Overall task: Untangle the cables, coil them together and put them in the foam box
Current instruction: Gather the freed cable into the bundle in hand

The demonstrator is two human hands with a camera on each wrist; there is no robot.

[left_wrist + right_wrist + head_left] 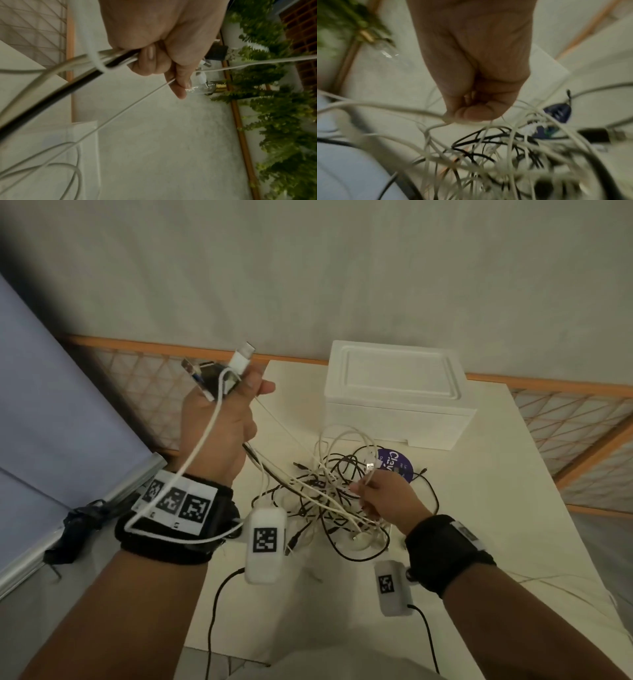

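Observation:
A tangle of white and black cables (329, 494) lies on the white table (513, 508) in front of the closed white foam box (397, 395). My left hand (222, 419) is raised left of the box and grips several cable ends, with USB plugs (241, 356) sticking up above the fist. In the left wrist view its fingers (154, 63) curl round white and black cables (96, 63). My right hand (387, 494) sits on the right of the tangle and pinches a white cable (426, 112) near a plug (370, 467).
A purple round label or disc (397, 463) lies under the cables by the box. An orange-framed lattice rail (147, 378) runs behind the table. A blue-grey panel (51, 412) stands at left. Plants (274, 108) show in the left wrist view.

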